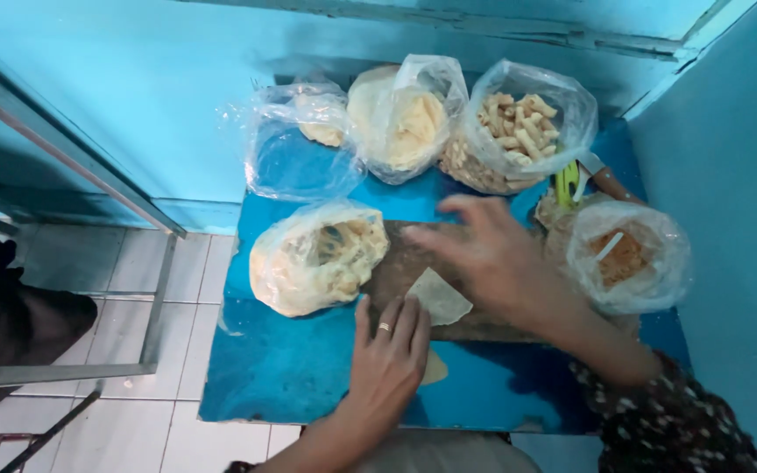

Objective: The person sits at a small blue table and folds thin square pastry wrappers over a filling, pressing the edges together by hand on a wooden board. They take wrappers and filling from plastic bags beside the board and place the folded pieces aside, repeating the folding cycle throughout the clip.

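Observation:
On a blue table (291,368) lies a brown wooden board (396,263). A thin pale cracker (440,298) rests on it. My left hand (387,355), a ring on one finger, lies flat with its fingertips touching the near edge of the cracker. My right hand (484,254) hovers with fingers spread over the board, just behind the cracker, holding nothing. A second pale piece (434,368) peeks out from under my left hand.
Several clear plastic bags stand around the board: pale crackers (317,258) at the left, a nearly empty bag (295,144), round crackers (405,118), tube-shaped snacks (523,127) and orange-brown pieces (628,258) at the right. Blue walls enclose the back and right. Tiled floor lies left.

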{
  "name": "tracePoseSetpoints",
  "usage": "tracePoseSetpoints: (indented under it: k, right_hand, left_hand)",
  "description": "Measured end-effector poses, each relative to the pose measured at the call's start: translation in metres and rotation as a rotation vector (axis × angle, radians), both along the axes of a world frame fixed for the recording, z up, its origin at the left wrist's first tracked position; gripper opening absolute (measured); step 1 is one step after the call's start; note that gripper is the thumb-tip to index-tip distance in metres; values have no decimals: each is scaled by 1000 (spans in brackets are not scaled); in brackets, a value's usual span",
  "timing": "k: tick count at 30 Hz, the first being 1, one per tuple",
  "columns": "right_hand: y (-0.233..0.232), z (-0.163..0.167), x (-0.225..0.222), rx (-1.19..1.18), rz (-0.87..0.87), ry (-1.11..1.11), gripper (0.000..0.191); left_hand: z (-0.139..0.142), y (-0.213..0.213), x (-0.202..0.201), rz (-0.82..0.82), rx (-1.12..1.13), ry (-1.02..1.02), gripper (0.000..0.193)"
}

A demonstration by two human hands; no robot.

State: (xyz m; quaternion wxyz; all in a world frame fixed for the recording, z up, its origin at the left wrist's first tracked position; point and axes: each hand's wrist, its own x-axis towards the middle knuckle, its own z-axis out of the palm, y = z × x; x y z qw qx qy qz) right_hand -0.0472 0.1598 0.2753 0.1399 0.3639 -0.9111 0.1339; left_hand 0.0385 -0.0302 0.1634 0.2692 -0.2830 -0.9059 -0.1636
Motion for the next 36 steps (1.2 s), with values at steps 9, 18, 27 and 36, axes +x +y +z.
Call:
tracePoseSetpoints:
  k: [9, 18, 27, 36]
  right_hand:
    - [-75, -8, -27, 213, 121, 144, 26]
    - [-75, -37, -19, 99, 83, -157, 37]
    - [-34, -38, -18, -260, 218, -661, 17]
    - [-9, -62, 31, 6, -53, -16, 39]
  left_hand:
    - [-4, -30, 3, -31, 129, -13, 33]
    - [-9, -37, 13, -30, 143, -15, 34]
    - [-7, -39, 23, -41, 117, -8, 39]
    - [-9, -34, 14, -74, 111, -13, 37]
